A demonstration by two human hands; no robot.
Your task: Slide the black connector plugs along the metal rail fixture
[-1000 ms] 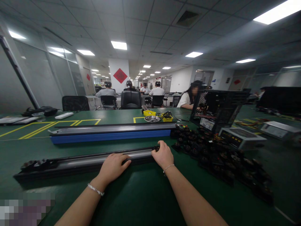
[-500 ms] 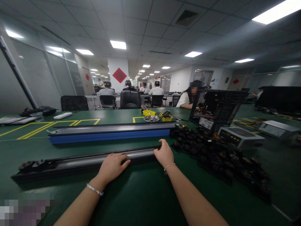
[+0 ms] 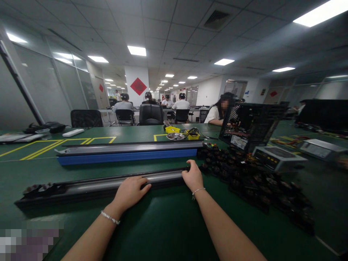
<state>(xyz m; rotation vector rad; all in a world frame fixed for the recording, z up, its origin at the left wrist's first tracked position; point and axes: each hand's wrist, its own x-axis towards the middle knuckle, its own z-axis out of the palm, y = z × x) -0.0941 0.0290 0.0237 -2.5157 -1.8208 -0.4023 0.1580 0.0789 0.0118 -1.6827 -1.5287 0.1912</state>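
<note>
A long dark rail with a shiny metal channel (image 3: pixel 95 183) lies across the green table, several small black parts (image 3: pixel 40 189) sitting at its left end. My left hand (image 3: pixel 132 191) rests over the middle of the rail, its fingers over the far edge and its thumb apart. At the rail's right end is my right hand (image 3: pixel 193 175), fingers bent around the end; what they hold there, if anything, is hidden. Farther back, a second metal channel (image 3: pixel 130 147) lies along a blue strip (image 3: pixel 127 156).
Many black parts (image 3: pixel 252 177) are heaped right of my right hand. Behind them stand an open computer case (image 3: pixel 244 127) and a power supply box (image 3: pixel 278 158). A metal dish (image 3: pixel 175 136) and yellow trays (image 3: pixel 172 129) sit at the back. A person (image 3: pixel 214 114) sits across the table.
My right hand has shifted slightly to the right at the rail's end. My left hand stays in nearly the same place on the rail.
</note>
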